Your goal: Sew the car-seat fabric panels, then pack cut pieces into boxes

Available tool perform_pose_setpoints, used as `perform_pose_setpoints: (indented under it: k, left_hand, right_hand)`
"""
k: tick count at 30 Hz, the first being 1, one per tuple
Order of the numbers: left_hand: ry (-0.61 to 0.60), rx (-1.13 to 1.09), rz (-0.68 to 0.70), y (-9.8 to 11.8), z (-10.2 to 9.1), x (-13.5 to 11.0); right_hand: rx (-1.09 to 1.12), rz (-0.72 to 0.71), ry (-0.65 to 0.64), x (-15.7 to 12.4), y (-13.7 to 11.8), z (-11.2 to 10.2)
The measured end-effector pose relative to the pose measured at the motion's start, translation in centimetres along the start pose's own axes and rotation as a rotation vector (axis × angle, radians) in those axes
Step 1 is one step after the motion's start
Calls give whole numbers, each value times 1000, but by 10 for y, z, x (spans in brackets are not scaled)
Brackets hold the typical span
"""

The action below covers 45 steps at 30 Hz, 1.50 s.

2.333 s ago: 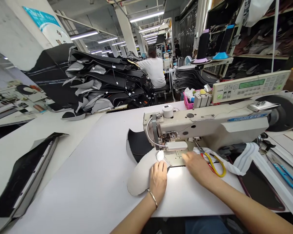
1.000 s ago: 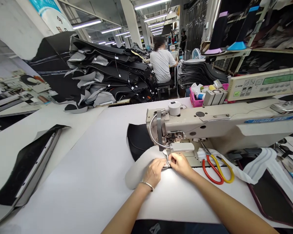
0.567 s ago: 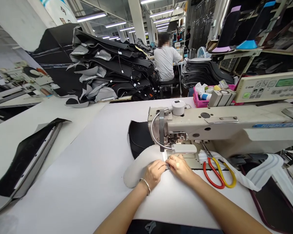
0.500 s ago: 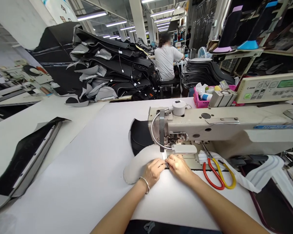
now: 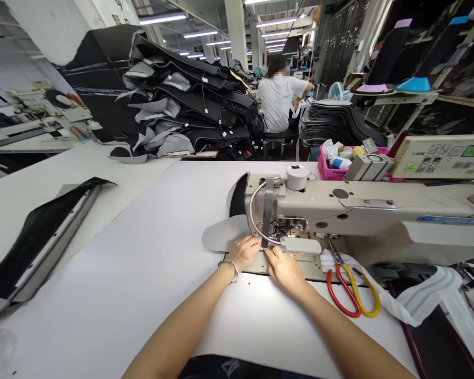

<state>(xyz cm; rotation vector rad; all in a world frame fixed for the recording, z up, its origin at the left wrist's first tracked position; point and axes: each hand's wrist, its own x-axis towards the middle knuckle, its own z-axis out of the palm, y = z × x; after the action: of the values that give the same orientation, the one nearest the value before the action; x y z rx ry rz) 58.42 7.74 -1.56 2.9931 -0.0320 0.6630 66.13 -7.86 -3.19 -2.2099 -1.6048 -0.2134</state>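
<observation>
My left hand [image 5: 244, 251] lies curled on a grey fabric piece [image 5: 220, 236] just left of the needle of a beige sewing machine [image 5: 339, 210]. My right hand [image 5: 283, 267] rests fingers down on the machine's metal plate right below the needle, pressing the same piece. The fabric runs back under the machine head, where its black side [image 5: 236, 197] shows. The fingertips of both hands sit close together at the presser foot, partly hidden by the machine's lamp.
Red and yellow scissors [image 5: 353, 295] lie right of my right hand. White strapping [image 5: 422, 295] trails at right. A black panel [image 5: 39, 237] lies at far left. Stacked black and grey pieces [image 5: 181, 105] fill the back; a person [image 5: 280, 100] sits beyond. A pink basket [image 5: 332, 163] stands behind the machine.
The grey piece has slid away from me under the machine head, and both hands have followed it up to the needle. Earlier my right hand came in from beside the scissors.
</observation>
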Motion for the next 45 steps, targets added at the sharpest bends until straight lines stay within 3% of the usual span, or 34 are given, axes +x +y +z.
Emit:
perform_pose_setpoints:
  k: [7, 18, 25, 30, 32, 34, 37, 41, 43, 45]
  left_hand:
    - [17, -49, -88, -12, 13, 7]
    - [-12, -19, -40, -5, 7, 1]
    - [18, 57, -273, 2, 5, 17]
    - [-101, 159, -200, 4, 9, 14]
    - [-132, 89, -265, -5, 6, 13]
    - [-154, 8, -425, -25, -6, 7]
    - [-137, -29, -673, -76, -40, -26]
    - [-88, -55, -889, -145, -110, -120]
    - [-108, -93, -912, -163, -145, -172]
    - [-161, -143, -883, -166, -172, -213]
  right_hand:
    - [11, 2, -21, -2, 1, 0]
    - [88, 23, -11, -4, 3, -3]
    - [132, -49, 57, -9, 9, 8]
    - [164, -92, 98, -13, 19, 20]
    - [178, -98, 88, -15, 23, 23]
    - [186, -98, 66, -17, 27, 25]
    - [167, -99, 41, -18, 30, 24]
    - [111, -224, 28, -11, 16, 11]
    - [98, -365, 39, -2, -4, 1]
    - [111, -541, 45, 11, -31, -7]
